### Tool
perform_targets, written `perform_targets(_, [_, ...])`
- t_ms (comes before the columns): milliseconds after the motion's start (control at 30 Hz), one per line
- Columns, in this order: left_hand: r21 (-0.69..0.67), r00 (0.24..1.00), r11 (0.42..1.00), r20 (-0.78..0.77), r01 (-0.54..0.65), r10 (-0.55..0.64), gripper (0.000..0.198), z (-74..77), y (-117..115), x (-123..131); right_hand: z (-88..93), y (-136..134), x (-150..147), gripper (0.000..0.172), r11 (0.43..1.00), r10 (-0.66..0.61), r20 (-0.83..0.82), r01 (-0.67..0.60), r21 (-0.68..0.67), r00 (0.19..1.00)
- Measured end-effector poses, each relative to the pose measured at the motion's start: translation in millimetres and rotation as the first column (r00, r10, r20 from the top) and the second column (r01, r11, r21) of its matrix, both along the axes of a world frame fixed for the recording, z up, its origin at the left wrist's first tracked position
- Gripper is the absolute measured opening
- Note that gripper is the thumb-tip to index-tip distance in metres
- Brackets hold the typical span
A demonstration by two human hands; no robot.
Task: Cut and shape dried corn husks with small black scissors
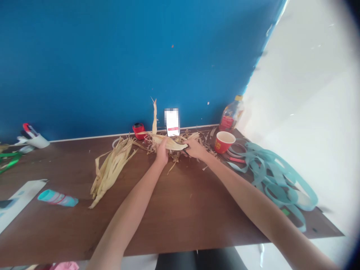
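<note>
My left hand (162,150) is closed around a pale dry corn husk (176,145) near the back of the table. The husk curves to the right, and a long narrow strip (155,116) stands up from its left side. At the husk's right end, my right hand (195,149) is closed on a small dark tool (185,150). Most of that tool is hidden by the fingers, so its exact kind is unclear. Scattered husk scraps (172,155) lie beneath and behind both hands. To the left rests a bundle of dry corn husks (114,172).
Behind my hands a lit phone (172,122) leans on the blue wall, beside a red container (138,131). Rightward are a red paper cup (225,141), a bottle (232,114) and tangled teal ribbon (261,165). A teal roll (57,198) and pen cup (39,141) are left.
</note>
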State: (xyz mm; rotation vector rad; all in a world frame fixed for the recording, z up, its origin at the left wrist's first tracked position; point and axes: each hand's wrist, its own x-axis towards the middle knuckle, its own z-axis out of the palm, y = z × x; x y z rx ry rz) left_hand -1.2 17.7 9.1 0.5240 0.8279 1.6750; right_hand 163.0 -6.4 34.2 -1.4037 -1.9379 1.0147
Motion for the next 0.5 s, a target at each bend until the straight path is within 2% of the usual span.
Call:
perform_targets(167, [-0.023,1.000,1.000,0.010,-0.010,0.010,0.035,-1.0,1.8,-2.1,12.0,-6.1,0.0,0.029,0.995,0.031,-0.072,-0.038,-0.091,0.997])
perform_targets(267, [-0.001,0.999,1.000,-0.035,0.001,-0.001,0.029,1.8,-0.3,-2.1,17.6,-4.5,5.2,0.030,0.996,-0.043,-0.144,0.031,-0.083,0.989])
perform_targets(333, [0.013,0.996,1.000,-0.085,0.017,-0.016,0.031,4.1,-2.7,-0.8,17.8,-0.3,10.8,0.028,0.990,-0.141,-0.146,0.143,-0.002,0.979])
perform_targets(400, [0.022,0.989,0.999,-0.145,0.027,-0.024,0.037,5.4,-5.0,1.2,15.1,4.8,16.2,0.028,0.957,-0.238,-0.096,0.250,0.146,0.966])
perform_targets(500, [0.077,0.964,0.996,-0.263,0.048,-0.026,0.046,3.6,-6.7,4.2,7.7,10.4,20.8,0.036,0.917,-0.310,-0.040,0.310,0.249,0.950])
